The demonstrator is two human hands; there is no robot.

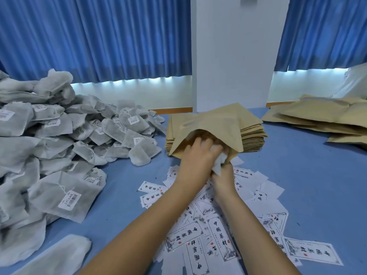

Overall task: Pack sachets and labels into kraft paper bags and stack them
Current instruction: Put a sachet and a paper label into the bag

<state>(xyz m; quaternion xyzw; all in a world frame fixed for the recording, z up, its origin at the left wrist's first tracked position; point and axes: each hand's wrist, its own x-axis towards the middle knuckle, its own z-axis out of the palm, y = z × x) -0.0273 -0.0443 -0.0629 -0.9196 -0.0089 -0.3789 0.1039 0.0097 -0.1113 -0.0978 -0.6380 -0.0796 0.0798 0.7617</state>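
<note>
Two hands at bag (pixel 218 124) mouth, 12 o'clock | step: stuffing sachet (pixel 219 164) | left hand (pixel 196 153) spread inside | right hand (pixel 222 175) pinches sachet | next, likely: grab label (pixel 219 238), 6 o'clock

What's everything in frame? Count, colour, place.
sachets: big pile, grey-white, table left
open kraft bag: one, brown, centre, mouth towards the person
empty bag stack: one, brown, behind the open bag
packed bags: several, brown, far right
labels: many, white with black print, scattered near centre
white sachet: one, at the bag's mouth
table: one, blue
curtains: two, blue, back
pillar: one, white, between curtains
left hand: fingers in the bag's mouth, grip unclear
right hand: grips the bag's lower lip
</note>
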